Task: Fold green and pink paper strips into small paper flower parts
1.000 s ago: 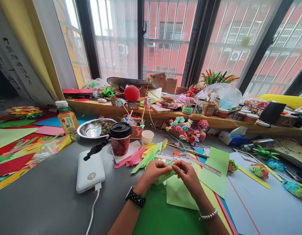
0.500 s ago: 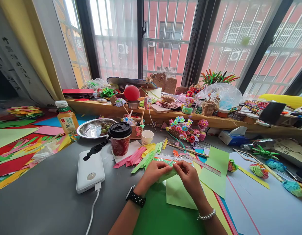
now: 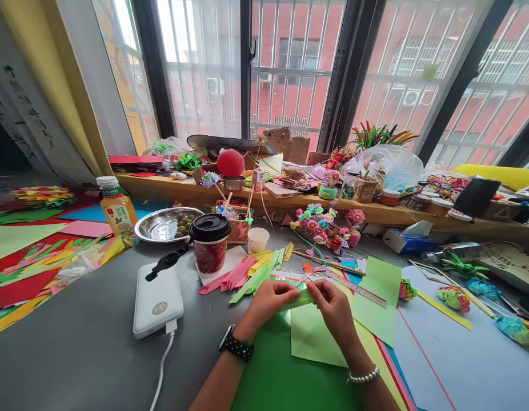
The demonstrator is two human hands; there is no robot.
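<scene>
Here | green paper in between | left grip pinching one end | right grip pinching the other

Green paper in both hands

One head-worn camera is looking forward and down across a grey desk from the person's own side, with the left hand and right hand showing at close range, a little below the middle of the view. The wide view is taking in the desk well out to both sides and is facing a wooden ledge and, farther off, barred windows across the top.
</scene>
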